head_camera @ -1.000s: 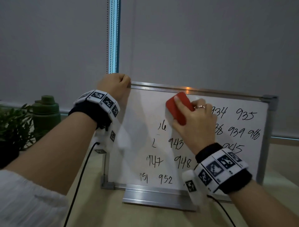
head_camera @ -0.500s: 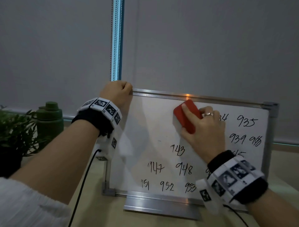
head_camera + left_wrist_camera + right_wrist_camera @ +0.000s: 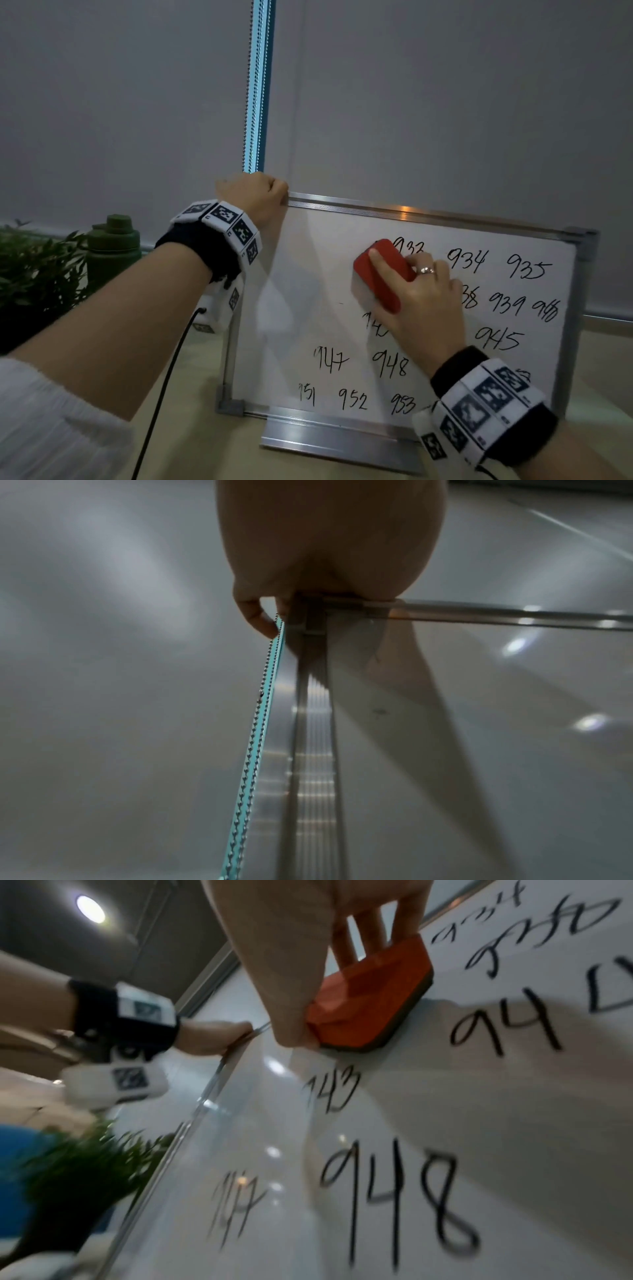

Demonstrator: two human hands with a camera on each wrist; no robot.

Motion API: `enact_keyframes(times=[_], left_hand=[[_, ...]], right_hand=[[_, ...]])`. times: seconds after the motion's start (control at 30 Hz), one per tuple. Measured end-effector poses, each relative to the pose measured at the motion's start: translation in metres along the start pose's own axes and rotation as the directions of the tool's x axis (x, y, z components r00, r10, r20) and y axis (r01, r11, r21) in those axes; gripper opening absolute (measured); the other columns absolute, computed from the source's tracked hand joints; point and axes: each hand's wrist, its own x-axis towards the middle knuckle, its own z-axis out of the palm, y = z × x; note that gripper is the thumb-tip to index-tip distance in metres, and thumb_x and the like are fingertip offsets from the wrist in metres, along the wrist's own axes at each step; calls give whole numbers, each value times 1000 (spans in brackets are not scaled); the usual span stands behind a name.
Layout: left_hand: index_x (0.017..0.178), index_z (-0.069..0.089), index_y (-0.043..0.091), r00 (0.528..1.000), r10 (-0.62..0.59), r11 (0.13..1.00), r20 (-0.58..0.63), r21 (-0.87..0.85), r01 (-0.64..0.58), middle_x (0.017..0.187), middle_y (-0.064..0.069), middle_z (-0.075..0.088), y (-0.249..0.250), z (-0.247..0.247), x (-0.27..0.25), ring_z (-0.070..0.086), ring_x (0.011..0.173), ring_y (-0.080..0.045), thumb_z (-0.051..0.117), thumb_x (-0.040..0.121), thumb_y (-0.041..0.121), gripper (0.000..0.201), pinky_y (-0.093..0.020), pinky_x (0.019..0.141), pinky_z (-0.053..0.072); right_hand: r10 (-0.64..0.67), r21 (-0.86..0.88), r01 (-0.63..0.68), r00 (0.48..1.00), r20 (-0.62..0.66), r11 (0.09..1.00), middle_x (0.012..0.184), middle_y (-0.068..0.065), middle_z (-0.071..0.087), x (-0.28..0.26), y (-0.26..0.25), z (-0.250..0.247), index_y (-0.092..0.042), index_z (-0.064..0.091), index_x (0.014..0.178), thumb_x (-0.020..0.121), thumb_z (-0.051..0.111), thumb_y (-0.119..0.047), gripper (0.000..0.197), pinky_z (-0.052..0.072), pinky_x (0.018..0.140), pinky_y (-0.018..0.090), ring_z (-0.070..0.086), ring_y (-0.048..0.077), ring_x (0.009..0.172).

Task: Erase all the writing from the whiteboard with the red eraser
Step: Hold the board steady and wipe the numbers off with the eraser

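A small whiteboard (image 3: 308, 308) with a metal frame stands upright on the table. Black handwritten numbers (image 3: 466, 262) fill its right side and lower rows; its upper left part is wiped blank. My right hand (image 3: 421, 301) grips the red eraser (image 3: 380, 274) and presses it flat on the board, just left of the top row of numbers. In the right wrist view the eraser (image 3: 373, 996) sits above "943", held between thumb and fingers (image 3: 366, 931). My left hand (image 3: 251, 198) grips the board's top left corner (image 3: 318, 607).
A green bottle (image 3: 114, 246) and a leafy plant (image 3: 34, 274) stand to the left of the board. A bead chain (image 3: 253, 85) hangs down the grey blind behind it. A black cable (image 3: 164, 383) runs under my left arm. A metal tray (image 3: 335, 442) juts out below the board.
The eraser swept right and then back left across the upper middle of the board. The "16" and the mark below it are wiped away. My left hand stays on the corner.
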Motion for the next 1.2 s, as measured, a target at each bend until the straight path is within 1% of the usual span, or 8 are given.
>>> enact_keyframes(times=[0.1,0.2,0.43,0.63,0.73,0.83,1.03,1.2], left_hand=[[50,37,16,997,7,987,74,162,-19,55,-2,41,10,-10,1,46,69,-23,29,93,29,46,-39,96,29],[53,42,12,989,69,989,130,122,-85,59,-6,44,24,-18,4,44,65,-25,34,92,26,42,-32,73,36],[72,59,17,970,117,993,211,-47,-110,73,-8,51,50,0,2,45,68,-23,37,93,30,34,-18,49,24],[98,70,9,976,80,997,204,-15,-79,88,-9,52,51,8,2,45,80,-23,32,94,31,44,-25,66,29],[100,70,8,981,80,996,174,10,-83,88,-8,53,50,11,2,46,79,-23,32,94,31,45,-27,68,29],[91,68,11,981,97,995,167,19,-102,79,-6,52,49,15,3,44,78,-22,31,94,31,42,-24,53,27],[85,67,10,986,99,995,133,14,-102,83,-8,54,46,21,8,47,74,-23,31,92,32,43,-24,53,29],[96,71,9,988,109,993,111,33,-113,85,-9,57,46,19,7,48,76,-24,32,92,32,46,-26,57,30]], right_hand=[[-236,11,236,969,74,972,89,11,61,-30,-15,10,-28,63,115,53,83,-38,66,43,60,36,51,27,74],[-401,14,406,896,191,914,90,6,61,-46,-21,11,-32,62,113,43,84,-34,73,44,60,35,45,23,77],[63,11,-63,998,14,998,88,17,59,-8,4,-6,-23,63,116,63,78,-44,59,43,64,39,52,34,74],[-521,21,528,829,205,849,89,5,62,-59,-9,17,-35,62,112,49,81,-26,66,45,59,34,55,24,72],[-259,-8,259,964,54,966,85,15,62,-23,10,8,-28,64,114,55,84,-30,62,44,59,39,53,32,69],[47,-8,-47,998,-34,999,87,21,58,-2,15,1,-20,61,120,70,74,-43,57,43,63,40,52,34,73],[-401,1,404,907,128,915,92,9,54,-49,-16,23,-28,51,120,51,81,-33,75,44,59,36,48,24,73],[50,-10,-51,995,-87,999,87,21,57,-3,22,6,-19,58,124,64,80,-37,66,45,61,41,53,34,73]])
